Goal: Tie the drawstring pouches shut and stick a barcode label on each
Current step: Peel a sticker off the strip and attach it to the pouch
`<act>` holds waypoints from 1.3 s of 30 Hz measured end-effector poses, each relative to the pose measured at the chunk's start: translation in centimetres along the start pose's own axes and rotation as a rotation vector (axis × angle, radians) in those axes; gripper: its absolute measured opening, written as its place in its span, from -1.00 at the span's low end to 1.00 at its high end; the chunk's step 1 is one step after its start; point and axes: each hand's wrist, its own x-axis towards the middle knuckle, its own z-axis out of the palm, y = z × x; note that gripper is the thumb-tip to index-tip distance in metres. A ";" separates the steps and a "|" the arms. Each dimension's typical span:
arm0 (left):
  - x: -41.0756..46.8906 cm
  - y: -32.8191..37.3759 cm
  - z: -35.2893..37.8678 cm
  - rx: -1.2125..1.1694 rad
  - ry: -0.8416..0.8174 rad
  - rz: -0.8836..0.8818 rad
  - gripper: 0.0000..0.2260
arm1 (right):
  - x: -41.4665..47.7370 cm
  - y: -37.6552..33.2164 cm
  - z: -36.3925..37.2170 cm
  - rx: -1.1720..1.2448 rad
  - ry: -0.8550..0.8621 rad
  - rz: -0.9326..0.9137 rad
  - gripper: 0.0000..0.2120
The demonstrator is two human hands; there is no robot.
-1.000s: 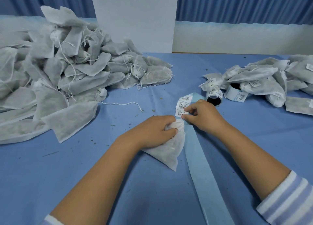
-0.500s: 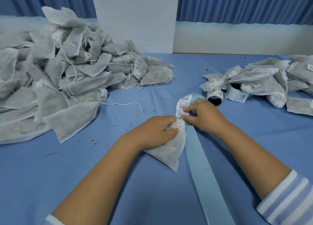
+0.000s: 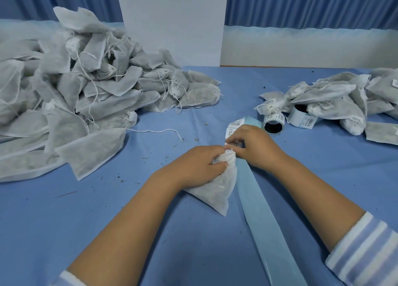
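On the blue table (image 3: pixel 53 221) a pale liner strip (image 3: pixel 257 219) runs toward the hands. The left hand (image 3: pixel 200 165) grips with curled fingers the gathered neck of a pouch (image 3: pixel 215 188), which lies beside the strip. The right hand (image 3: pixel 256 148) pinches a barcode label (image 3: pixel 235 144) just next to this neck. Behind them stand two label rolls (image 3: pixel 274 123). The unlabelled pouches (image 3: pixel 86 96) are piled far left, and the labelled pouches (image 3: pixel 336 100) far right.

Readable text: none could be made out.
Label roll (image 3: pixel 274 123): barcode stickers on its outer wrap, characters too blurred.
Label strip (image 3: pixel 236 122), just left of the label roll: black barcodes and small print, possibly digits, illegible.
Second roll (image 3: pixel 300 118), just right of the label roll: one barcode, print unreadable.
Labelled pouches (image 3: pixel 323 89), behind the label roll: small barcode stickers, unreadable.
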 end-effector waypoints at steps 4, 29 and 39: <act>0.1 -0.2 0.2 -0.001 0.007 -0.004 -0.83 | 0.5 0.0 -0.2 0.049 0.010 0.048 -0.83; -0.1 0.5 0.0 0.029 0.019 -0.015 -0.71 | 0.6 -0.2 1.2 0.337 0.108 0.263 -0.89; -0.1 0.6 -0.1 0.030 0.015 -0.032 -0.72 | 1.1 0.7 0.3 0.441 0.112 0.368 -0.83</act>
